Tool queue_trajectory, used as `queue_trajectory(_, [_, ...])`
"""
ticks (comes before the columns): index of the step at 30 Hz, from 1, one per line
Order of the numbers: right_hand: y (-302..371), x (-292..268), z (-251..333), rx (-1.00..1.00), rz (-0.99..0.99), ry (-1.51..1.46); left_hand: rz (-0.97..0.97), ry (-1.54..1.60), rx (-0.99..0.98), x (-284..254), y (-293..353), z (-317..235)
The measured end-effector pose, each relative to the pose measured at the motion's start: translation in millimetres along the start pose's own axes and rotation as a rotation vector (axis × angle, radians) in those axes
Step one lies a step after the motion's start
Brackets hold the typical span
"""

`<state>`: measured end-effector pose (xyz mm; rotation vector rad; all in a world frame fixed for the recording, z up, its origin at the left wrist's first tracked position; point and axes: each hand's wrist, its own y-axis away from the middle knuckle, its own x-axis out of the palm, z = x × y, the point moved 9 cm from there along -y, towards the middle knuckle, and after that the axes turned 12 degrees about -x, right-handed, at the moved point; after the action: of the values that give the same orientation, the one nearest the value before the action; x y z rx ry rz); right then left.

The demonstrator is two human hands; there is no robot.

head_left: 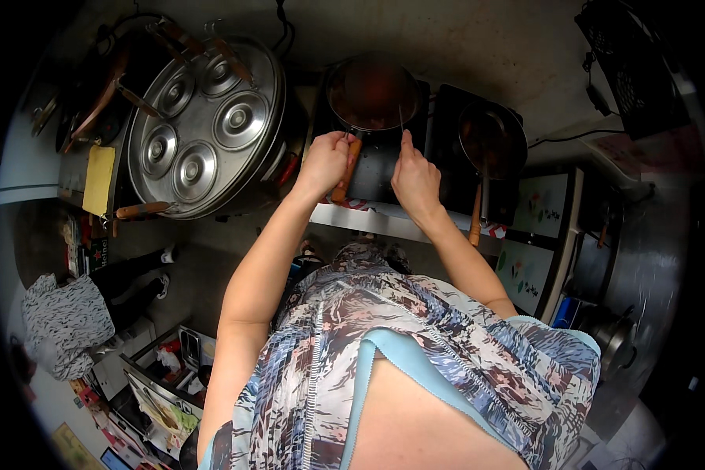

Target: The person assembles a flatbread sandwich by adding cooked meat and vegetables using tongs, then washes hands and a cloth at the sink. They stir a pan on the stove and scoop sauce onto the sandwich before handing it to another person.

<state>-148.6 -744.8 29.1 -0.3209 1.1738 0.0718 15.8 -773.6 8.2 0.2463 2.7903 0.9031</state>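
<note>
A dark round frying pan (372,92) sits on the stove, with reddish-brown contents blurred inside. Its wooden handle (348,171) points toward me. My left hand (326,163) is closed beside the upper end of that handle, thumb and fingertips together near the pan's rim; whatever is between them is too small to make out. In my right hand (417,178) is a thin metal utensil (402,116), its tip reaching the pan's right rim. The index finger stretches along it, and the palm hides its grip end.
Left of the pan stands a large metal steamer lid (205,129) with several round raised cups. A second dark pan (489,137) rests at right, its handle toward me. A yellow cloth (99,180) hangs at far left. Another person (66,321) is behind on the left.
</note>
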Motion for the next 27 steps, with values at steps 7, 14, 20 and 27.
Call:
queue_trajectory(7, [4,14,6,0.071,-0.041,-0.047,-0.091,-0.289,0.177,2,-5,-24])
queue_trajectory(14, [0,27,11,0.148,-0.096,-0.151,-0.177,-0.468,0.174,1,-8,-56])
queue_trajectory(20, [-2,23,9,0.180,-0.145,-0.238,-0.191,-0.550,0.177,8,-10,-65])
queue_trajectory(27, [-3,13,0,0.205,-0.111,-0.354,0.083,-0.021,-0.065,11,-3,-30])
